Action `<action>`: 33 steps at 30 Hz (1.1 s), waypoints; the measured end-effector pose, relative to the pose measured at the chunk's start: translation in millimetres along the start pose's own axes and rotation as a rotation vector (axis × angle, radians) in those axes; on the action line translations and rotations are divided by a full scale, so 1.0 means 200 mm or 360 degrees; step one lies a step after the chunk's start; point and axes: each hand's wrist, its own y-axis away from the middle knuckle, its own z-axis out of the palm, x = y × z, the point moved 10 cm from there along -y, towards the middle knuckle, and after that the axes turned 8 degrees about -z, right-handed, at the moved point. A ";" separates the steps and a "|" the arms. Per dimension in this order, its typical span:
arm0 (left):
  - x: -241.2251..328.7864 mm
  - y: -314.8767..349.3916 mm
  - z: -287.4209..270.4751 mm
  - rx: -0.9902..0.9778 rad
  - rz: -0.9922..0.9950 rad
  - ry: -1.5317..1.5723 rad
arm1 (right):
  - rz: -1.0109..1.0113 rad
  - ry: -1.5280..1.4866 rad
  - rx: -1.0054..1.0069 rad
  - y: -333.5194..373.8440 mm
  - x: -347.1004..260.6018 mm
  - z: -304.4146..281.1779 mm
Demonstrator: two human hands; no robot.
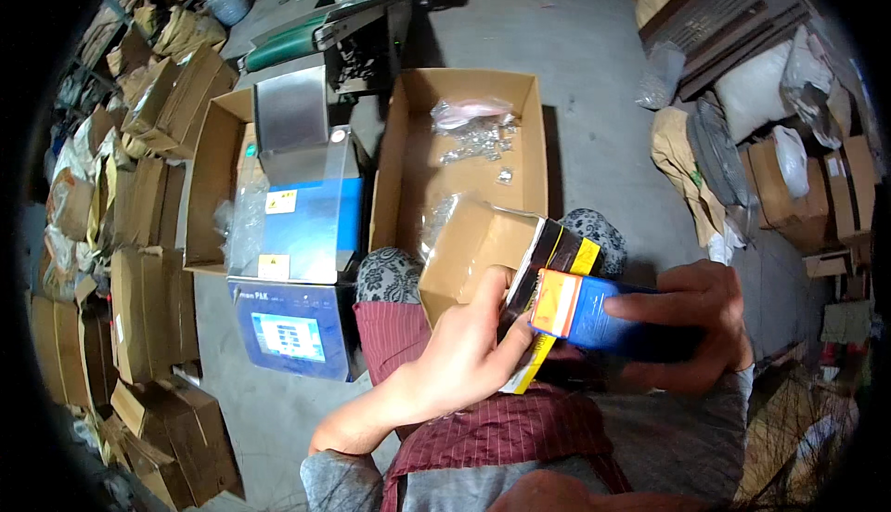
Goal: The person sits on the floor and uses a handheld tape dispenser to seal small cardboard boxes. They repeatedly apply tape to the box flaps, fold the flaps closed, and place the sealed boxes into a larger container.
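Over my lap, my left hand [459,349] grips the near wall of an open brown cardboard carton [469,247], its thumb by the rim. Black and yellow printing [568,257] covers the outside of the carton's right wall. My right hand [696,317] is closed around a small blue box-shaped item [589,317] with an orange end. That orange end lies against the carton's printed side, close to my left fingertips. Fingers of my right hand and the item's far end are partly in shadow. Clear plastic film [445,215] shows beside the carton's left edge.
Ahead stands a large open cardboard box [408,141] with small clear packets [506,175] inside. Left of it is a blue machine [316,224] with a lit screen [290,337]. Beyond sits a green-belted conveyor [288,45]. Stacked cartons [153,312] line the left; sacks [756,103] lie right.
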 end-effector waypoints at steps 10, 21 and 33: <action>-0.07 -0.15 0.30 -0.0297 0.0052 0.1471 | 0.0114 0.0276 0.0091 0.22 0.05 -0.13; 0.06 -0.30 0.52 -0.0148 -0.0065 0.1446 | -0.0034 0.0219 0.0170 0.52 0.25 -0.37; 0.17 -0.44 0.73 0.0074 -0.0002 0.1090 | -0.0131 0.0068 0.0136 0.70 0.40 -0.57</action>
